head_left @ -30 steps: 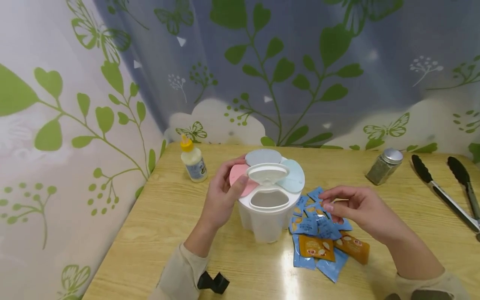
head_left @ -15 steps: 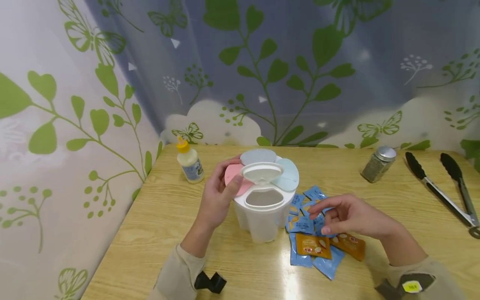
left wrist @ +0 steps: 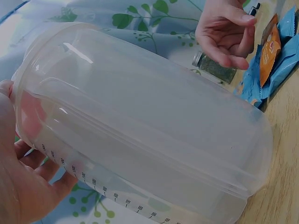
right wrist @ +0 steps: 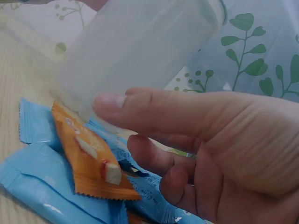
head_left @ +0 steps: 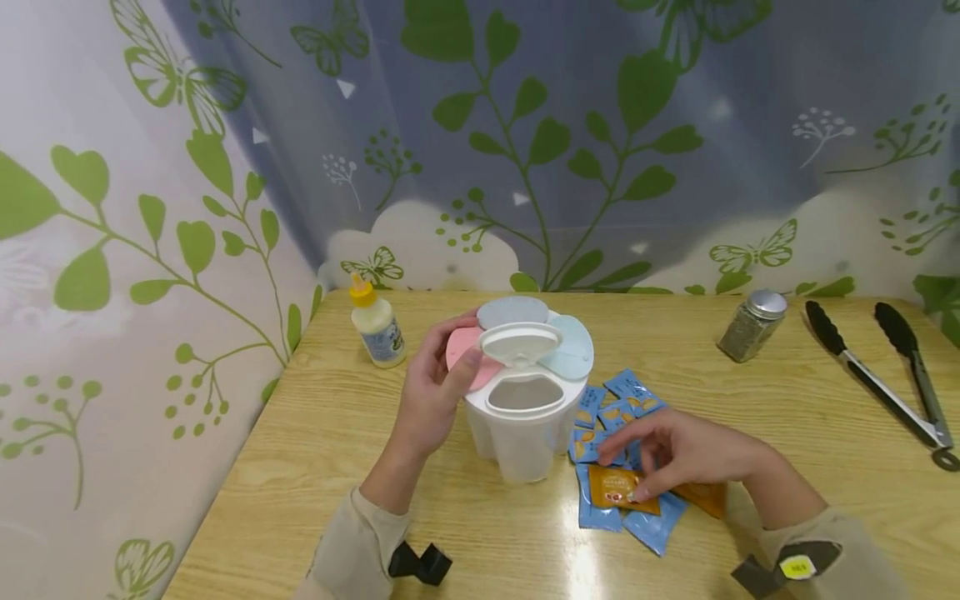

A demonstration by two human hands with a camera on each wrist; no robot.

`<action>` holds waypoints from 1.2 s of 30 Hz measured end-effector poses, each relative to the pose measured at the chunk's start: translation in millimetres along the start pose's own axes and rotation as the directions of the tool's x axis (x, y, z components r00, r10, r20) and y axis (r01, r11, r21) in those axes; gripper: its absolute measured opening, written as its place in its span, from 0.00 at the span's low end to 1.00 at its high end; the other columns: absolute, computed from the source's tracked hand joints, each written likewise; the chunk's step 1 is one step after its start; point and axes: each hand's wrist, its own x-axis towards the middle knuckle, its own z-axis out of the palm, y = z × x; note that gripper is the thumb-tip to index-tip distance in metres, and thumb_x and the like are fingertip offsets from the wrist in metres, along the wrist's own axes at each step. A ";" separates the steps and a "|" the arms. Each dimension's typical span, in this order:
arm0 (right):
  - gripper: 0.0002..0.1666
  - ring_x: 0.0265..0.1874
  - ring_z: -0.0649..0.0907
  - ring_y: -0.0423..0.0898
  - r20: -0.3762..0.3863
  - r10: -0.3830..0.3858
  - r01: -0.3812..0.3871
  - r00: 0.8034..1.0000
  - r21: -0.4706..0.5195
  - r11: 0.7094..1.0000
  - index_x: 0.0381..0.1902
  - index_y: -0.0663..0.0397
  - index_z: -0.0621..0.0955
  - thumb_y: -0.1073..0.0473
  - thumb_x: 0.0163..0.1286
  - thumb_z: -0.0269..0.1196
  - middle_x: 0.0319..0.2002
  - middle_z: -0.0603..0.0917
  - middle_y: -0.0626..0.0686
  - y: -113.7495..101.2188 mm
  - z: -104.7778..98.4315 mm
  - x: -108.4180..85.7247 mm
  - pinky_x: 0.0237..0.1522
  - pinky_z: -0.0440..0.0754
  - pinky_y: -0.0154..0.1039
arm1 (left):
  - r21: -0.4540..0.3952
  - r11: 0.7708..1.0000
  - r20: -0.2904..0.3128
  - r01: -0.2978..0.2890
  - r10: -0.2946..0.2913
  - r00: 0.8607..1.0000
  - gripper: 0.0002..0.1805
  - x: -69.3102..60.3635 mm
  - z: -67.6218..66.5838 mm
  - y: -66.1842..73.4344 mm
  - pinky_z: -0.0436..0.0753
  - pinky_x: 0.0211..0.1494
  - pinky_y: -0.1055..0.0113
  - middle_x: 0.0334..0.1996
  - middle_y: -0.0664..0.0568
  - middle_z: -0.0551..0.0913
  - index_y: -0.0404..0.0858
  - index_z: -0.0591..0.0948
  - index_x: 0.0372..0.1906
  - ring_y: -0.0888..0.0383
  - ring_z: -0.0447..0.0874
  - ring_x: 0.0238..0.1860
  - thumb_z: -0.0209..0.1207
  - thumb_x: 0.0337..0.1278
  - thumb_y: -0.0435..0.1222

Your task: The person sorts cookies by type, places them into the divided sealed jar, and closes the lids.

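Observation:
A translucent multi-compartment storage canister [head_left: 522, 446] stands upright on the table, with pink, grey and light blue lids. Its front white flap lid [head_left: 521, 345] is raised, baring an opening. My left hand [head_left: 432, 389] grips the canister's left side, thumb on top by the pink lid [head_left: 467, 354]; the left wrist view has its fingers along the marked wall. Over a pile of blue packets [head_left: 628, 390] hovers my right hand [head_left: 693, 454], fingers loosely bent and holding nothing. Thumb and fingertips are close to an orange snack packet [head_left: 617, 485] on top. A second orange packet [head_left: 708, 498] is partly hidden beneath this hand.
A yellow-capped bottle [head_left: 378, 327] stands at the back left. A metal-lidded glass jar [head_left: 752, 326] is at the back right, beside black-tipped tongs [head_left: 879, 383]. Patterned cloth [head_left: 570, 167] hangs behind the table [head_left: 300, 475].
My right hand has moved left and down, from above the blue packets to the upper orange packet. My left hand keeps its grip on the canister. The head view has shifted slightly.

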 end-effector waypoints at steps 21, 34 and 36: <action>0.23 0.23 0.75 0.36 -0.027 -0.040 0.030 0.999 -0.283 0.959 0.57 0.52 0.83 0.58 0.63 0.71 0.53 0.80 0.57 3.7 12.6 6.8 0.26 0.79 0.31 | -0.022 1.000 -0.006 -0.018 0.018 1.000 0.23 -0.1 1.1 -0.2 0.74 0.69 0.69 0.70 0.46 0.70 0.31 0.68 0.65 0.55 0.73 0.66 0.52 0.69 0.35; 0.12 0.19 0.72 0.36 -0.130 -0.068 0.045 0.989 -0.175 0.984 0.48 0.56 0.87 0.64 0.68 0.65 0.45 0.87 0.53 -1.3 3.2 8.6 0.20 0.76 0.32 | -0.018 1.000 -0.015 -0.009 0.008 1.000 0.23 2.4 0.6 0.7 0.74 0.69 0.69 0.70 0.46 0.71 0.31 0.69 0.65 0.55 0.73 0.66 0.52 0.69 0.34; 0.11 0.19 0.72 0.38 -0.139 -0.093 0.072 0.986 -0.152 0.986 0.47 0.57 0.87 0.66 0.69 0.63 0.43 0.88 0.53 -4.8 4.5 8.4 0.20 0.76 0.33 | -0.014 1.000 -0.013 -0.004 0.004 1.000 0.23 1.5 0.7 1.6 0.74 0.69 0.70 0.70 0.46 0.71 0.31 0.69 0.65 0.55 0.72 0.66 0.52 0.69 0.34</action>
